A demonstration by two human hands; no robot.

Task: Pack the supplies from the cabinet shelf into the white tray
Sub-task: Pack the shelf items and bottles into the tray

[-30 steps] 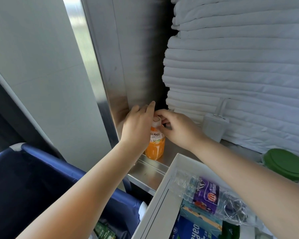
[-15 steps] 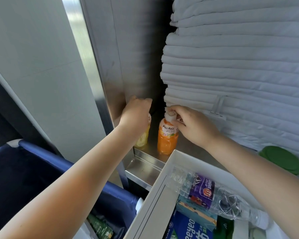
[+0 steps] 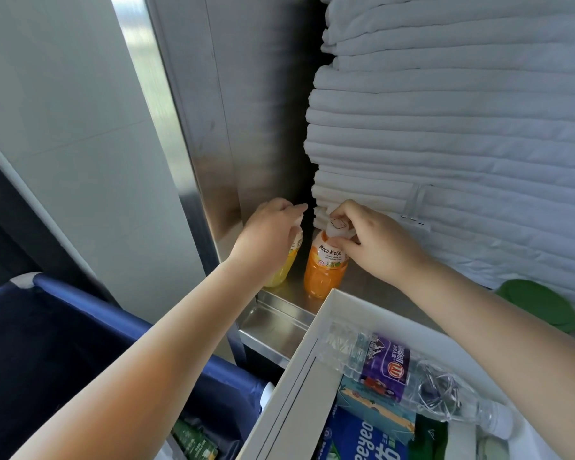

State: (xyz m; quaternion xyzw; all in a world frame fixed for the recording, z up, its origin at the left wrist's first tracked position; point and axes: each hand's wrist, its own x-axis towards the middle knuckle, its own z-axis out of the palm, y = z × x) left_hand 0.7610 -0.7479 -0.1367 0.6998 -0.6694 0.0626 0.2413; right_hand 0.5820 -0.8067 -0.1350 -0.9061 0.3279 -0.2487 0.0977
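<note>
Leftward since a second ago, our left hand (image 3: 269,232) now curls over the yellow bottle (image 3: 284,271); our right hand (image 3: 374,242) pinches the cap of the orange bottle (image 3: 324,277). Both stand on the shelf (image 3: 273,323), at 11 o'clock from the tray (image 3: 294,368). Likely heavy and slick: grip the necks

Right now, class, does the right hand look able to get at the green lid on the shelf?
Probably, but not freely: the right hand grips the orange bottle by its cap. The green lid lies uncovered beside that forearm.
</note>
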